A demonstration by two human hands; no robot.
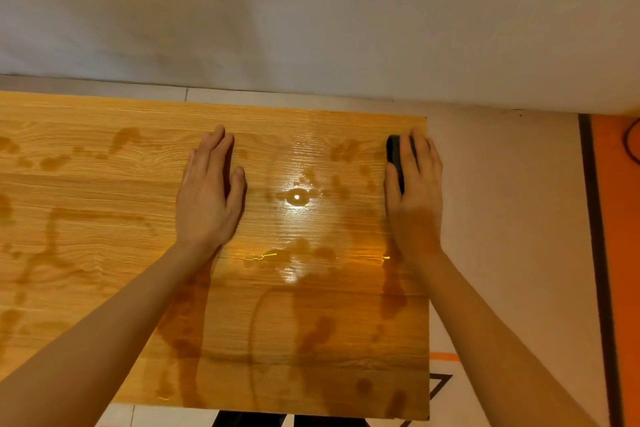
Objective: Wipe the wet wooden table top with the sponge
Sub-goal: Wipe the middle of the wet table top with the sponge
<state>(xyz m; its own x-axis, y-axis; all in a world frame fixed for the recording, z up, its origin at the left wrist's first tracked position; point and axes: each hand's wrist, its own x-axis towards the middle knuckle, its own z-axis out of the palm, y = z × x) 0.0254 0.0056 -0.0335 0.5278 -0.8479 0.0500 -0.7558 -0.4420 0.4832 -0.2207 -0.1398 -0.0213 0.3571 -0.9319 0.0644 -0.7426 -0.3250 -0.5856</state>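
Observation:
The wooden table top (104, 191) fills the lower left and middle of the head view, with dark wet patches and shiny water across it. A dark sponge (394, 156) lies near the table's far right corner. My right hand (415, 191) lies over the sponge with the fingers along its top and the thumb on its left side. Most of the sponge is hidden under that hand. My left hand (209, 194) rests flat on the table at the middle, fingers straight and together, holding nothing.
A pale wall (311, 10) rises just behind the table's far edge. To the right of the table lies a light floor (502, 184), then a dark strip and an orange surface (616, 218). A puddle (297, 198) glints between my hands.

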